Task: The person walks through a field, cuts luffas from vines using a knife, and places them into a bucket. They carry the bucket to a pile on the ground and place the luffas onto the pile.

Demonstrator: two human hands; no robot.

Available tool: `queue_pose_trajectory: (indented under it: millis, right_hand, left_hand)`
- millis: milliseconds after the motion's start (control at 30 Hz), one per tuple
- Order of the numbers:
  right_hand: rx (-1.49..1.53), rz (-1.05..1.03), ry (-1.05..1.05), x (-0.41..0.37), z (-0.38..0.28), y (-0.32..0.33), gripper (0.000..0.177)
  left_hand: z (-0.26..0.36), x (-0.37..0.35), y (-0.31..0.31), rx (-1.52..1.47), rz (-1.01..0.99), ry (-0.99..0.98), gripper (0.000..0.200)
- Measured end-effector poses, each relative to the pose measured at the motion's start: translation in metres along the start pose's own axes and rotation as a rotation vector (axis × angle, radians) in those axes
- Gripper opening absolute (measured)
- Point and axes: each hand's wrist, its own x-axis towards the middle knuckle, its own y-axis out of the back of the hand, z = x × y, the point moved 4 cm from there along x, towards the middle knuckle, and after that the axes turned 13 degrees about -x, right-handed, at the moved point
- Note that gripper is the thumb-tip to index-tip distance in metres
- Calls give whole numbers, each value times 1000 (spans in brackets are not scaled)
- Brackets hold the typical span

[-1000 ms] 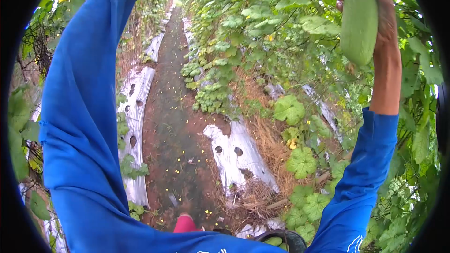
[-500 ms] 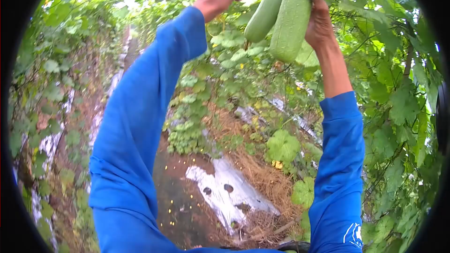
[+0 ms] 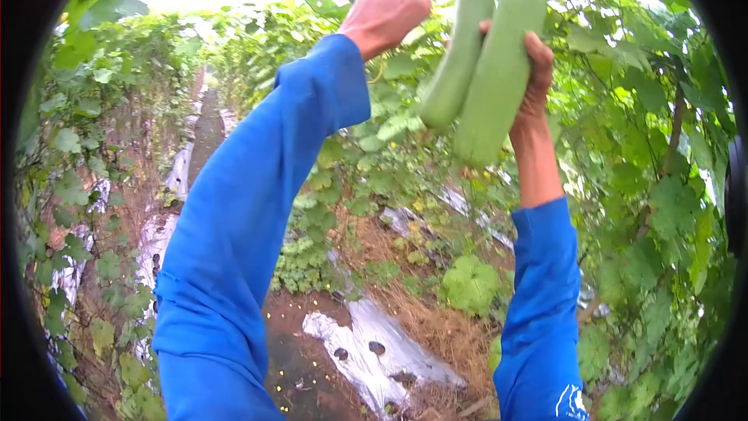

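The right hand (image 3: 538,82) is wrapped round the larger gourd (image 3: 502,70), upper right of centre; whether it also grips the smaller gourd (image 3: 460,54) alongside is unclear. The left hand (image 3: 389,12), upper centre, is curled nearly closed, any contents hidden. Apart a second ago, the gourds now sit side by side, tops showing, before leafy vines (image 3: 623,93) at right.

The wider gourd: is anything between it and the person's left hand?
Yes: in this view, the slimmer gourd is between the left hand and the wider gourd, which the right hand holds.
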Motion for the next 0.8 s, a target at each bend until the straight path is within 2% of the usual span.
queue_pose_trajectory:
  millis: [33,167,233,333,400,533,600,633,667,700,767,800]
  right_hand:
    - [85,35,-2,-3,-2,-2,58]
    - [125,-33,50,-7,-12,11,62]
    - [89,-94,-21,-12,-15,12,65]
    - [132,-64,-84,-18,-19,18,65]
    - [150,-67,-84,-21,-18,23,64]
    - [156,-86,-62,-23,-18,25,64]
    - [156,-93,-62,-29,-19,26,64]
    - [281,-111,-104,-35,-17,25,65]
    - [404,-129,-144,-40,-14,26,66]
    - [306,-243,-135,-45,-11,36,65]
    - [240,-196,-198,-70,-2,44,65]
    - [165,-160,-254,-84,6,48,66]
  left_hand:
    - [-2,10,0,-123,-12,223,48]
    - [0,50,-6,85,-87,129,45]
    - [0,61,-14,201,-145,84,44]
    - [14,60,-20,301,-224,49,43]
    - [15,58,-21,334,-240,78,42]
    - [9,53,-21,360,-221,15,42]
    - [-14,46,-12,528,-245,-173,41]
    - [-31,35,0,723,-413,-2,40]
    - [-66,13,21,897,-487,-34,42]
    - [-97,-8,37,1069,-559,-70,44]
    - [-54,-51,67,647,-470,446,49]
    - [-64,-71,80,681,-465,457,50]
